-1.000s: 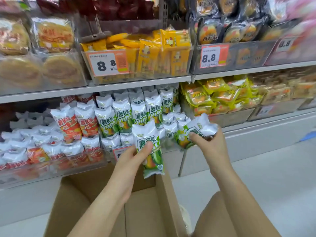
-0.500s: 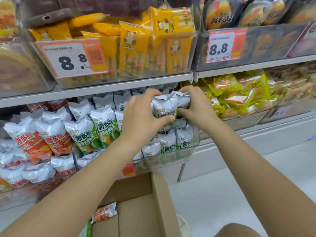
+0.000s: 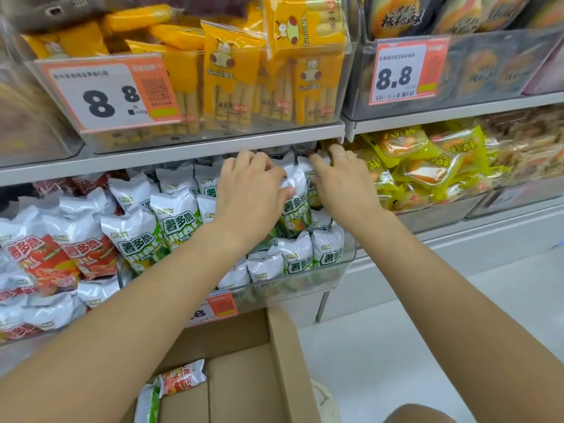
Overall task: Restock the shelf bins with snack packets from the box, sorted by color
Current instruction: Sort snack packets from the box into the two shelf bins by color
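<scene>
Green packets point(image 3: 293, 209) fill clear bin point(image 3: 348, 261); red packet point(image 3: 180, 377) in box point(image 3: 283, 355). Left hand point(image 3: 250, 190) pinching one, right hand point(image 3: 345, 181) fingers flat, deeper than before.

Single head cam, wide-angle, looking forward and slightly down. It's sitting close to the shelf point(image 3: 195, 154), facing it nearly square; both forearms are reaching in from the bottom edge toward mid-frame. The box point(image 3: 283, 361) is showing at bottom centre, the floor point(image 3: 396, 346) at lower right. Edges are bending from lens distortion. No second view overlapping.
</scene>
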Tool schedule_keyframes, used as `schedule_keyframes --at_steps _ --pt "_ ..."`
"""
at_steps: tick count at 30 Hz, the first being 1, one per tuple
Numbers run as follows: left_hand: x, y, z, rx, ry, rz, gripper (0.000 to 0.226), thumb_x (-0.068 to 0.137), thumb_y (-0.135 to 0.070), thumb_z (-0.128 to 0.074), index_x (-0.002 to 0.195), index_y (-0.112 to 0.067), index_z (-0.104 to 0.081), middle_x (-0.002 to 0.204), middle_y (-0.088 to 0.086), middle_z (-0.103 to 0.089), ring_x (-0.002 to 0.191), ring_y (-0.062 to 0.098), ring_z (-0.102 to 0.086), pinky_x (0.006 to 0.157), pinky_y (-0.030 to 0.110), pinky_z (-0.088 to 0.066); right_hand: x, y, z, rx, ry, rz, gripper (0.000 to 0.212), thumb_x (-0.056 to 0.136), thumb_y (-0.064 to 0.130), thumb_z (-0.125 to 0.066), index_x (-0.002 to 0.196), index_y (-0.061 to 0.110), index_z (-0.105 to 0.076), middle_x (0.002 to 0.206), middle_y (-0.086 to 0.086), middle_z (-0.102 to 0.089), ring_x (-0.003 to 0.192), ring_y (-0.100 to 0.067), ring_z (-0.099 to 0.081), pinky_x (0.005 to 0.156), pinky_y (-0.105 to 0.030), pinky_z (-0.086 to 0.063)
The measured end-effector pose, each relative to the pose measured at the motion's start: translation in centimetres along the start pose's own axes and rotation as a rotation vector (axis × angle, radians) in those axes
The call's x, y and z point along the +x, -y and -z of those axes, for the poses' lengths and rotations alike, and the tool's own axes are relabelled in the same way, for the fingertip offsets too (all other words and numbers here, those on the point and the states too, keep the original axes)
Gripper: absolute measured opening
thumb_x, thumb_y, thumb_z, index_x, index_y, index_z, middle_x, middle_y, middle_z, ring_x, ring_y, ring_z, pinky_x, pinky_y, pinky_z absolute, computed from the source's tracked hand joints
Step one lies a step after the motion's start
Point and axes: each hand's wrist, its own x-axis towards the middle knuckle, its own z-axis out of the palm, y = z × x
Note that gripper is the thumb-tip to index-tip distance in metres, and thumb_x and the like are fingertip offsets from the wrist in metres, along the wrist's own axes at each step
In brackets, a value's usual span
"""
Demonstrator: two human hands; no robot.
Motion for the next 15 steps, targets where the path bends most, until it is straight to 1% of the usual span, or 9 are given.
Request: schedule_keyframes --at_steps 2,3,4,5,6,8,11,13,15 --pt "-0.2 0.0 -0.4 0.075 -0.034 -0.072 0.03 0.087 -0.036 -0.065 0.109 -0.015 -0.068 0.098 0.005 -0.067 0.096 0.03 -0.056 0.081 0.035 -0.028 -0.6 0.0 -0.8 0.067 -0.134 -0.002 0.047 0.075 0.0 -0.068 0.121 0.005 -0.059 0.118 -0.02 -0.057 0.092 -0.038 -0.059 0.071 -0.042 -0.05" --pt "-0.2 0.0 -0.6 0.105 -0.057 -0.102 0.027 0.086 -0.033 -0.066 0.104 -0.014 -0.069 0.092 0.005 -0.069 0.09 0.031 -0.058 0.08 0.035 -0.028 -0.9 -0.1 -1.1 0.079 -0.2 0.018 0.044 0.071 -0.003 -0.069 0.114 0.004 -0.062 0.112 -0.019 -0.061 0.087 -0.036 -0.061 0.067 -0.041 -0.051" --pt "-0.2 -0.1 -0.8 0.132 -0.068 -0.121 0.025 0.086 -0.034 -0.064 0.1 -0.013 -0.069 0.089 0.005 -0.069 0.088 0.031 -0.059 0.081 0.035 -0.029 -1.3 -0.3 -1.4 0.06 -0.246 0.051 0.04 0.07 -0.003 -0.068 0.109 0.005 -0.064 0.108 -0.017 -0.063 0.084 -0.035 -0.062 0.068 -0.04 -0.051" --pt "-0.2 -0.2 -1.0 0.158 -0.061 -0.126 0.03 0.088 -0.038 -0.058 0.097 -0.012 -0.069 0.089 0.005 -0.07 0.089 0.03 -0.059 0.084 0.036 -0.03 -1.6 -0.4 -1.6 0.025 -0.257 0.081 0.036 0.073 0.0 -0.063 0.108 0.006 -0.065 0.107 -0.015 -0.065 0.086 -0.034 -0.063 0.072 -0.04 -0.051" --pt "-0.2 -0.3 -1.1 0.179 -0.026 -0.124 0.039 0.088 -0.045 -0.052 0.097 -0.011 -0.068 0.091 0.005 -0.069 0.092 0.03 -0.058 0.088 0.038 -0.032 -1.8 -0.5 -1.8 -0.002 -0.241 0.1 0.036 0.077 0.005 -0.055 0.112 0.006 -0.065 0.109 -0.013 -0.066 0.092 -0.033 -0.063 0.079 -0.041 -0.051" --pt "-0.1 -0.8 -1.1 0.205 0.065 -0.127 0.055 0.084 -0.058 -0.052 0.104 -0.009 -0.065 0.099 0.007 -0.067 0.102 0.03 -0.056 0.098 0.042 -0.034 -1.9 -0.6 -1.9 -0.027 -0.156 0.101 0.048 0.078 0.015 -0.042 0.121 0.008 -0.062 0.116 -0.012 -0.066 0.105 -0.033 -0.061 0.091 -0.044 -0.047" --pt "0.5 -1.2 -1.2 0.183 0.156 -0.132 0.061 0.086 -0.058 -0.055 0.122 -0.009 -0.053 0.117 0.008 -0.059 0.115 0.029 -0.048 0.105 0.04 -0.027 -1.5 -0.7 -1.7 -0.053 -0.033 0.086 0.054 0.078 0.011 -0.059 0.132 0.01 -0.054 0.129 -0.011 -0.06 0.124 -0.034 -0.05 0.106 -0.05 -0.032" --pt "1.4 -1.1 -1.3 0.138 0.188 -0.124 0.06 0.089 -0.057 -0.052 0.129 -0.012 -0.048 0.122 0.007 -0.055 0.119 0.028 -0.044 0.103 0.037 -0.027 -1.3 -0.6 -1.4 -0.074 0.048 0.087 0.062 0.083 0.012 -0.058 0.143 0.013 -0.042 0.142 -0.01 -0.049 0.138 -0.032 -0.034 0.114 -0.05 -0.017" --pt "2.0 -0.8 -1.1 0.088 0.229 -0.121 0.056 0.09 -0.055 -0.051 0.127 -0.013 -0.048 0.123 0.007 -0.055 0.119 0.028 -0.042 0.101 0.036 -0.028 -1.2 -0.7 -1.4 -0.071 0.084 0.083 0.066 0.087 0.013 -0.053 0.149 0.015 -0.031 0.15 -0.008 -0.039 0.144 -0.03 -0.022 0.116 -0.05 -0.008"
